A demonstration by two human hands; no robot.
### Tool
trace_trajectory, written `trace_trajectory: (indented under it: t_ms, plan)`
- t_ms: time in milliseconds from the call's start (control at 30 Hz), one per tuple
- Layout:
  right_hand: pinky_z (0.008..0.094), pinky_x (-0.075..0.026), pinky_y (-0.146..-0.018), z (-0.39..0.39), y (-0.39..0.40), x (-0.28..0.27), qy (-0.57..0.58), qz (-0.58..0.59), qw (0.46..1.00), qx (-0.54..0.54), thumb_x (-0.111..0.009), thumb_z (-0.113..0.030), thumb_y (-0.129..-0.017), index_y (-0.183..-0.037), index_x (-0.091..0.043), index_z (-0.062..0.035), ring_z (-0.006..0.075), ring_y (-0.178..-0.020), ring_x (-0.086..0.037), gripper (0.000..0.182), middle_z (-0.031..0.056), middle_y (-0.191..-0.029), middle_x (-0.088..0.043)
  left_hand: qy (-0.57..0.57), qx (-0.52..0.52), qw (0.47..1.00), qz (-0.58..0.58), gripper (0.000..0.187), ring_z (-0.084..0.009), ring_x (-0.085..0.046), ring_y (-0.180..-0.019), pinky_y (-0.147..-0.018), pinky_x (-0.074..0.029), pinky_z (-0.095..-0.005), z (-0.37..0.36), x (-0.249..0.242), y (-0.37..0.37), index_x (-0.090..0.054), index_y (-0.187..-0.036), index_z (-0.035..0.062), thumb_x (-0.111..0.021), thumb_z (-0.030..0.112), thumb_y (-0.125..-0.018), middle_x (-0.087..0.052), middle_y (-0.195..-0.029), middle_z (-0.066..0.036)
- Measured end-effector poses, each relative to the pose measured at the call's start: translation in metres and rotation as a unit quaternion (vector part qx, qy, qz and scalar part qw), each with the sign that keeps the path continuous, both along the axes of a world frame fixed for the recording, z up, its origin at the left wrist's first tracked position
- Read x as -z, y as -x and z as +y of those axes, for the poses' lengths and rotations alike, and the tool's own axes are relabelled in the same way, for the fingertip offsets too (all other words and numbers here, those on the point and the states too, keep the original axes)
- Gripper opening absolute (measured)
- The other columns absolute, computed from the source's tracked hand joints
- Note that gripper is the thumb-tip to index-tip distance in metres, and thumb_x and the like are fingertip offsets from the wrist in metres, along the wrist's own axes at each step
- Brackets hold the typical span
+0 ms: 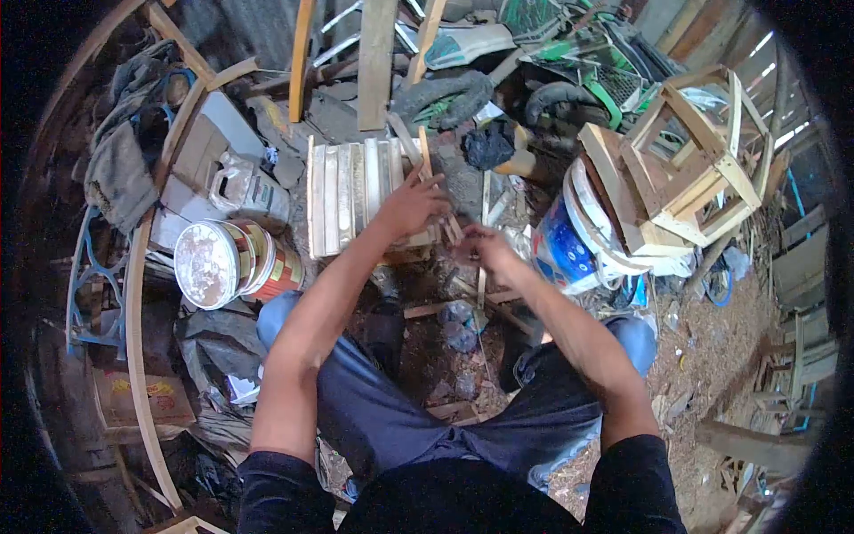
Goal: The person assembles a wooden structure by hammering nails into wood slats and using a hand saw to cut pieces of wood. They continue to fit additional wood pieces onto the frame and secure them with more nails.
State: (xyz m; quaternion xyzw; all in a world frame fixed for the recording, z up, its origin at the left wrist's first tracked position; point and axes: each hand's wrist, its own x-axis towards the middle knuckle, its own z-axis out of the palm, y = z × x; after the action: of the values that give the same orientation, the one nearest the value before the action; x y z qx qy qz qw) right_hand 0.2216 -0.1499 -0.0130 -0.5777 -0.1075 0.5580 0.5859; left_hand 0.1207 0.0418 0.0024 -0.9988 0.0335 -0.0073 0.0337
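In front of me stands a slatted wooden piece (347,191) made of pale strips set side by side. My left hand (414,206) lies over its right side, fingers bent around the edge near a thin upright strip; what the fingers grip is hard to make out. Just right of it, my right hand (483,246) is closed near the end of a short thin wooden piece (454,228) that shows between the two hands. The fingers of my right hand are blurred, and what they hold is too small to name.
Paint buckets stand at the left (206,264) and right (569,233). A wooden frame (698,160) rests on boards above the right bucket. Upright planks (377,67), a black bag (487,145) and a green machine (614,76) are farther back. A cardboard box (142,400) lies left.
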Motion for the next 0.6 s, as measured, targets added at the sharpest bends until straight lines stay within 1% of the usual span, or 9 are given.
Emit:
trace_trajectory:
  t_ms: [67,133,167,267,300,400,433,533,600]
  plan:
    - [0.0354,-0.055,-0.072,-0.011,-0.023,0.017,-0.025,-0.027,0.999,-0.021,-0.052,0.002,-0.084,-0.098,-0.053,-0.0023,0.0228,-0.087,-0.063,0.014,0.0126,-0.091,-0.063,0.04,0.005,0.999,-0.009,0.034,-0.0247,-0.039,-0.126,-0.112,-0.016,-0.0497,-0.007,0.003,-0.012,-0.061,-0.112,0.0189,-0.062,0.031,-0.08,-0.049,-0.127,-0.002]
    - [0.0335,-0.054,-0.074,-0.024,-0.035,-0.004,-0.048,-0.031,0.998,-0.004,-0.051,-0.002,-0.086,-0.096,-0.057,-0.0031,0.0211,-0.086,-0.063,0.012,0.0108,-0.092,-0.064,0.113,-0.012,0.987,-0.111,0.035,-0.0265,-0.043,-0.12,-0.112,-0.014,-0.0496,-0.015,0.007,-0.018,-0.06,-0.112,0.0195,-0.065,0.029,-0.078,-0.051,-0.119,-0.005]
    - [0.0328,-0.054,-0.073,-0.027,-0.042,0.0,-0.05,-0.022,0.998,0.005,-0.052,-0.001,-0.086,-0.098,-0.057,-0.0016,0.0212,-0.086,-0.063,0.012,0.0109,-0.092,-0.064,0.105,0.005,0.983,-0.149,0.035,-0.0281,-0.046,-0.115,-0.108,-0.022,-0.0485,-0.02,0.002,-0.015,-0.059,-0.113,0.0195,-0.064,0.021,-0.078,-0.052,-0.112,-0.006]
    - [0.0311,-0.054,-0.071,-0.022,-0.049,0.006,-0.054,-0.057,0.997,-0.008,-0.054,-0.001,-0.086,-0.102,-0.057,0.0014,0.0215,-0.085,-0.064,0.016,0.0112,-0.092,-0.064,0.074,-0.022,0.988,-0.13,0.036,-0.0269,-0.046,-0.114,-0.099,-0.031,-0.0478,-0.025,-0.006,-0.002,-0.058,-0.113,0.0188,-0.061,0.012,-0.078,-0.052,-0.109,-0.005]
    - [0.0301,-0.054,-0.07,-0.017,-0.049,0.013,-0.055,-0.103,0.993,-0.023,-0.054,-0.001,-0.086,-0.105,-0.056,0.003,0.0218,-0.085,-0.064,0.019,0.0116,-0.092,-0.064,0.092,-0.022,0.988,-0.121,0.045,-0.0257,-0.047,-0.114,-0.092,-0.036,-0.044,-0.022,-0.006,0.003,-0.057,-0.116,0.0189,-0.056,0.001,-0.075,-0.052,-0.113,-0.005]
    - [0.0275,-0.052,-0.067,0.014,-0.045,0.045,-0.114,-0.082,0.99,0.014,-0.056,-0.002,-0.086,-0.111,-0.052,0.0054,0.0177,-0.078,-0.063,0.026,0.0125,-0.093,-0.063,0.114,-0.109,0.983,-0.092,0.054,-0.0243,-0.048,-0.113,-0.093,-0.038,-0.0397,-0.014,0.011,0.026,-0.056,-0.121,0.02,-0.054,-0.004,-0.073,-0.051,-0.119,-0.005]
    - [0.0267,-0.051,-0.063,0.022,-0.043,0.046,-0.075,-0.128,0.989,0.014,-0.055,0.002,-0.085,-0.114,-0.049,0.0092,0.0162,-0.073,-0.061,0.03,0.0125,-0.093,-0.063,0.068,-0.114,0.988,-0.081,0.059,-0.0263,-0.047,-0.114,-0.096,-0.038,-0.038,-0.014,0.009,0.036,-0.054,-0.125,0.0202,-0.053,-0.006,-0.072,-0.049,-0.124,-0.008]
    - [0.0268,-0.049,-0.061,0.05,-0.039,0.093,-0.068,-0.184,0.98,-0.023,-0.056,0.0,-0.084,-0.114,-0.048,0.0116,0.0153,-0.071,-0.059,0.033,0.0134,-0.092,-0.063,0.046,-0.14,0.985,-0.093,0.062,-0.0292,-0.046,-0.116,-0.1,-0.037,-0.0402,-0.002,0.038,0.058,-0.051,-0.128,0.0187,-0.052,-0.007,-0.072,-0.048,-0.125,-0.012]
    - [0.0274,-0.049,-0.06,0.069,-0.036,0.112,-0.067,-0.271,0.959,-0.039,-0.056,0.0,-0.082,-0.117,-0.049,0.0083,0.0149,-0.072,-0.059,0.036,0.012,-0.093,-0.063,0.034,-0.152,0.986,-0.054,0.063,-0.033,-0.043,-0.119,-0.101,-0.037,-0.0417,0.001,0.033,0.073,-0.048,-0.13,0.0144,-0.052,-0.007,-0.071,-0.045,-0.129,-0.015]
